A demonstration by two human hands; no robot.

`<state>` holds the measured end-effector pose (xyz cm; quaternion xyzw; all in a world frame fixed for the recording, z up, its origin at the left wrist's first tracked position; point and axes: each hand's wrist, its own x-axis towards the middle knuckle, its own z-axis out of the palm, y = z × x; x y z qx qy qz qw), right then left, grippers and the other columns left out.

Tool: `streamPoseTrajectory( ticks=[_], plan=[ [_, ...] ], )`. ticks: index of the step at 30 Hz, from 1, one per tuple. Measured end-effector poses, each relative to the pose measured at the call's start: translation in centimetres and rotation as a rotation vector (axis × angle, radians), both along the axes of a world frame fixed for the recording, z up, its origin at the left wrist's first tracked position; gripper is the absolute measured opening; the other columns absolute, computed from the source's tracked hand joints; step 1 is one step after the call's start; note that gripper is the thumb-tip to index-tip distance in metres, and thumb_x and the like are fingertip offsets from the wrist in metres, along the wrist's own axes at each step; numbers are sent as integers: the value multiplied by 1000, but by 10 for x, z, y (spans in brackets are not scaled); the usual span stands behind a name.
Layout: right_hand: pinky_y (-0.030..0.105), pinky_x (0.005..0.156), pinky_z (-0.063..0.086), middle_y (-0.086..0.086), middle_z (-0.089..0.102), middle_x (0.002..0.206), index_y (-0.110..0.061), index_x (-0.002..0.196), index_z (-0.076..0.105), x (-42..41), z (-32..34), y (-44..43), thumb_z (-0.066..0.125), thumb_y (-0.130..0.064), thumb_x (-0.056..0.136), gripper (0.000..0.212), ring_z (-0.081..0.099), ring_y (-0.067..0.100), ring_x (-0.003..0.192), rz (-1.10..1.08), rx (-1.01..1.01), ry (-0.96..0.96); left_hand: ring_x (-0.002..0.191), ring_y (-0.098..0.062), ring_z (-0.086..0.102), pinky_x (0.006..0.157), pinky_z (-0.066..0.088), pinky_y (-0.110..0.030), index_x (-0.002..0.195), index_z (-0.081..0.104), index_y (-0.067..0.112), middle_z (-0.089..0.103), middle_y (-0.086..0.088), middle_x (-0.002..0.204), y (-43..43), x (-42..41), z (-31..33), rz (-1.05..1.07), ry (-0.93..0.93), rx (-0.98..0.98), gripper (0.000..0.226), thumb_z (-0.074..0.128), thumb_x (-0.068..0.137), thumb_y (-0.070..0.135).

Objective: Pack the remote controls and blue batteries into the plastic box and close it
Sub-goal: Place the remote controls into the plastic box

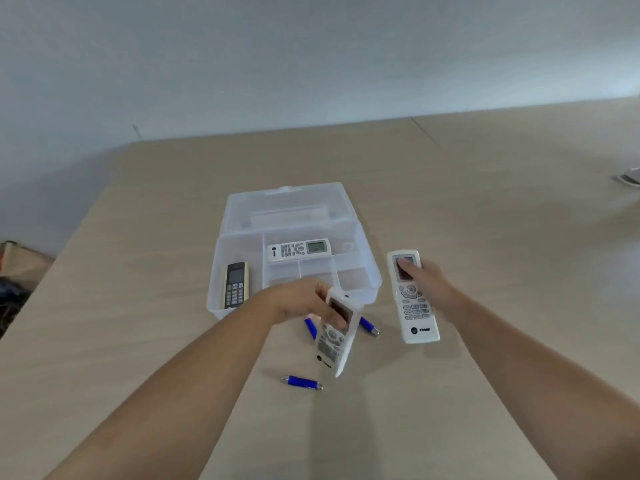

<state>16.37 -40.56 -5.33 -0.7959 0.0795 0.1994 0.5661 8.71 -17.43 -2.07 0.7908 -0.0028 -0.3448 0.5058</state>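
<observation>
- Holding one white remote in each hand, you have both arms stretched over the tan surface (pixel 485 202).
- Your left hand (pixel 304 303) has its fingers clenched round the top of a white remote (pixel 334 341), thumb on its screen; the remote is tilted, lower end down near the surface, just in front of the box.
- Your right hand (pixel 427 280) grips a second white remote (pixel 412 306) from its right side, thumb on the display; it sits to the right of the box, logo end toward you. Cannot tell whether it touches the surface.
- The clear plastic box (pixel 363 271) stands open, lid (pixel 287 202) tipped back away from you.
- Inside: a dark remote with pale edges (pixel 235 284) in the left compartment; a white remote (pixel 298 250) lying crosswise in the rear compartment.
- Three blue batteries lie outside the box on the surface: one nearest you (pixel 302 382), one right of the left-hand remote (pixel 369 326), one partly hidden behind it (pixel 310 328).
</observation>
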Motion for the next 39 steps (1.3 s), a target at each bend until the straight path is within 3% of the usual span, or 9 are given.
streamPoseTrajectory(
  ticks=[6,11,14,19,24,26,29,33,39],
  plan=[
    [27,58,47,5,63,73,-4,99,64,39,45,53,53,-25,95,24,61,20,66,103,36,-120,56,-13,70,60,58,-25,86,64,10,73,-1,66,58,6,23,499,111,-401,17,52,96,17],
    [30,47,58,16,61,88,-2,112,51,68,49,96,52,-11,95,20,61,20,64,-1,165,-69,59,-14,57,60,49,-25,92,61,14,61,-1,69,97,20,29,644,224,-106,36,63,85,49],
    [27,41,57,20,58,99,0,115,49,81,32,123,48,-7,95,21,59,22,64,-132,241,24,66,-16,49,62,44,-26,98,53,16,51,-3,79,111,30,37,472,246,62,21,66,87,29],
    [39,80,54,17,53,109,-4,97,49,93,-6,159,45,-1,95,5,60,27,73,-255,324,154,68,-20,53,65,48,-30,102,51,14,55,-7,83,137,60,26,535,176,68,25,67,83,17],
    [43,85,51,17,54,95,4,82,53,100,-26,183,42,5,94,16,61,36,82,-208,379,267,79,-23,56,77,49,-34,120,59,24,59,-5,90,154,81,6,612,92,28,43,71,79,19],
    [44,85,53,19,56,101,8,97,54,105,-31,192,45,2,94,11,62,39,90,-215,362,287,81,-24,56,78,48,-34,123,60,29,59,-5,94,156,88,-1,621,69,41,49,73,76,22],
    [41,80,55,15,56,98,2,109,56,109,-37,199,55,-13,89,25,60,31,77,-134,29,183,77,-19,54,76,45,-30,124,61,32,57,-2,93,153,97,-7,659,-11,45,50,74,77,21],
    [28,60,43,13,59,104,-1,106,57,105,-39,197,75,-48,71,61,59,28,87,160,-493,-51,82,-17,57,78,48,-33,129,57,35,54,4,96,146,103,-12,654,-112,116,57,75,77,22],
    [36,85,51,15,50,121,-1,116,53,99,-47,198,80,-51,65,76,54,31,111,240,-749,-176,95,-18,58,83,47,-28,134,55,30,59,3,107,136,109,-15,581,-287,194,63,77,76,20]
  ],
)
